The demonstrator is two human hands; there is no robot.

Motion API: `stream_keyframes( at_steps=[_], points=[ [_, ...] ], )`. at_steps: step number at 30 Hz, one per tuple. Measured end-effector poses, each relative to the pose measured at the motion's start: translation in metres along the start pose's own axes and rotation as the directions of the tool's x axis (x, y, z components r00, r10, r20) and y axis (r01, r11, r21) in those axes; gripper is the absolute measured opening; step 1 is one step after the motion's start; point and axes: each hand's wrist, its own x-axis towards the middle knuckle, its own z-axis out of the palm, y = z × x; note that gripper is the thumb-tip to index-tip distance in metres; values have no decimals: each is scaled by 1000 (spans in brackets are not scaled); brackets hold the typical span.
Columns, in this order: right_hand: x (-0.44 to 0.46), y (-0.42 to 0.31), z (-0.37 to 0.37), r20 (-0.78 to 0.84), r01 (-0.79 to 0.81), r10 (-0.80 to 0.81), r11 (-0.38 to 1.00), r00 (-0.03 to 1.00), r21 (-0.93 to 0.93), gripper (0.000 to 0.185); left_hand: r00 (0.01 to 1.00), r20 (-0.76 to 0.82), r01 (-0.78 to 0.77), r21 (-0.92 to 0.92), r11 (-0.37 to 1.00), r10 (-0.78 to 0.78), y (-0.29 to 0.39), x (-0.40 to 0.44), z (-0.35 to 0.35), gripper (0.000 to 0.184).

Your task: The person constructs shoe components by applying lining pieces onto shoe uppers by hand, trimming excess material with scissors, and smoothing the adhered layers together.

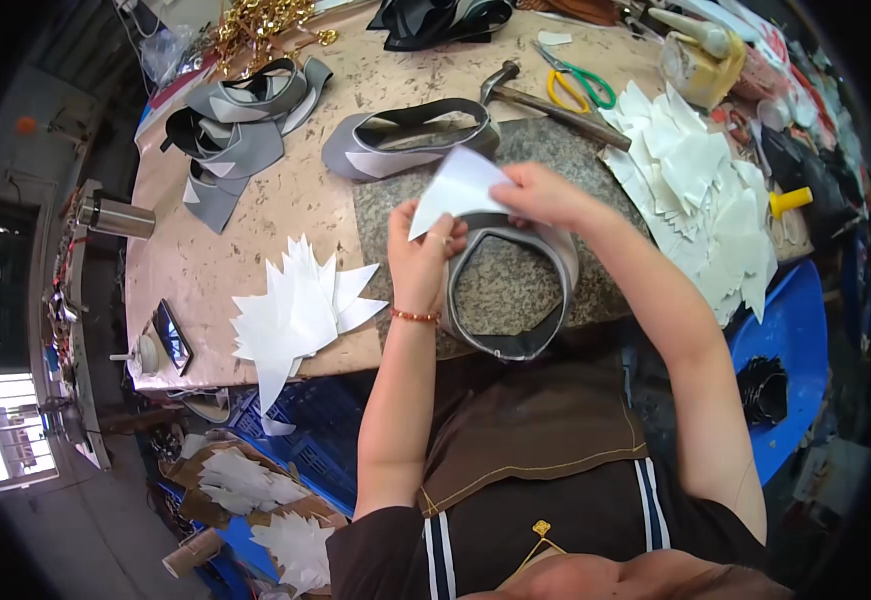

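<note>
L hand (424, 250) & R hand (544, 196) pinching stiff wht pointed sheet (464, 184) nr round grey blk-lined upper (564, 262) on speckled stone slab (506, 282)

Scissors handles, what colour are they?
Yellow handle and green handle, best seen in the head view.

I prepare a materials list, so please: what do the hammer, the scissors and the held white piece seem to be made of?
Hammer: head probably metal, dark and dull; handle likely wood, brown. Scissors: blades apparently metal, grey; handles likely smooth plastic, bright yellow and green. White piece: thin, smooth sheet with clean edges; paper or synthetic, I cannot tell.
</note>
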Motion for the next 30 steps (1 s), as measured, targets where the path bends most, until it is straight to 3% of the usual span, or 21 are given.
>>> stream_keyframes(
  at_steps=[2,3,5,9,10,13,16,17,19,20,23,25,26,27,29,30],
  points=[
    [-21,-4,2,-27,-139,139,990,990,13,26,999,36,-48,225,973,40,2,-14,-2,44],
    [-27,2,3,-27,-105,103,989,994,-102,28,996,67,-76,351,933,56,5,-21,-6,45],
    [-36,15,11,-125,-34,14,987,992,-159,29,997,56,-70,344,936,54,9,-32,-6,38],
    [-34,1,15,-218,-89,41,973,975,-214,29,998,70,-25,372,928,-1,-1,-24,-14,22],
    [-32,-2,14,-211,-110,63,970,975,-218,29,998,41,-62,353,933,51,-3,-25,-13,13],
    [-27,-6,12,-191,-146,97,953,977,-266,30,999,13,-44,377,925,42,-3,-25,-13,17],
    [-19,-10,10,-166,-191,139,913,976,-361,31,1000,3,11,513,858,-14,7,-22,-6,18],
    [-18,-10,10,-158,-208,157,894,975,-397,31,998,68,-61,711,700,18,13,-19,-5,19],
    [-18,-7,15,-261,-193,5,686,965,-702,33,976,218,-217,943,252,26,27,-13,-7,23],
    [-19,-6,15,-291,-203,-83,540,953,-817,34,969,242,-248,949,194,55,35,-16,-7,20],
    [-29,-15,-11,-395,-270,-124,545,910,-794,43,830,448,-456,888,-57,331,38,-25,-40,17],
    [-19,1,-19,-392,-72,-398,619,830,-782,43,935,329,-355,846,398,134,55,-60,-44,13],
    [-18,-3,-17,-390,64,-533,646,751,-760,40,920,385,-254,733,631,-77,58,-77,-55,11],
    [-16,-8,-16,-394,201,-652,645,648,-737,38,842,471,-82,593,801,-263,59,-93,-64,9],
    [0,-19,-13,-268,307,-729,550,629,-776,33,591,663,-46,596,801,-460,36,-109,-79,18],
    [11,-26,-13,-202,360,-765,497,612,-789,31,583,587,189,574,797,-562,15,-120,-80,29]
  ],
)
